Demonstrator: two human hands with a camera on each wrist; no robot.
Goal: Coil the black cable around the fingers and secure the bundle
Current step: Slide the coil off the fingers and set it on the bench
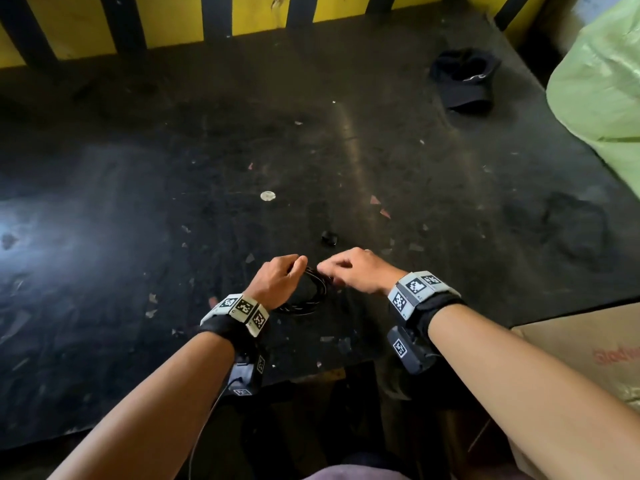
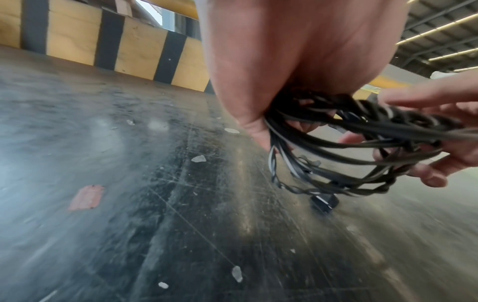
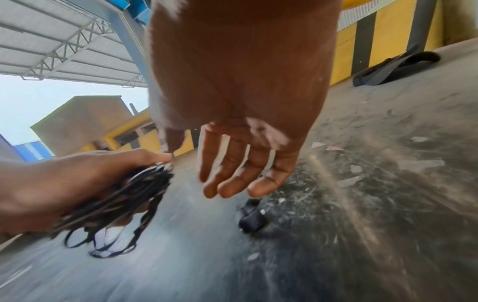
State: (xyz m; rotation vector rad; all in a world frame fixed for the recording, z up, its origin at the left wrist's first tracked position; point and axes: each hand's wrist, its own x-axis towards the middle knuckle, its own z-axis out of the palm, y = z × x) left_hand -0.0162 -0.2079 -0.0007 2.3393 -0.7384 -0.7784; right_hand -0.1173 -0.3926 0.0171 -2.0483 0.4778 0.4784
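Note:
The black cable [image 1: 313, 294] is wound into a loose coil of several loops, held just above the dark table [image 1: 242, 150] near its front edge. My left hand [image 1: 277, 278] grips one side of the coil [image 2: 349, 147] with its fingers curled through the loops. My right hand [image 1: 356, 271] meets it from the right. Its index finger and thumb pinch the cable at the top of the coil, as the left wrist view shows. The other three fingers [image 3: 232, 173] hang relaxed and apart from the bundle [image 3: 134, 194]. Loose loops dangle below my left hand [image 3: 64, 179].
A small black object [image 1: 329, 238] lies on the table just beyond the hands. A black cap [image 1: 464, 79] sits at the back right, a green sack [image 1: 602, 81] at the right edge, a cardboard box [image 1: 588, 358] at the near right. A yellow-and-black striped barrier [image 1: 173, 26] bounds the far side.

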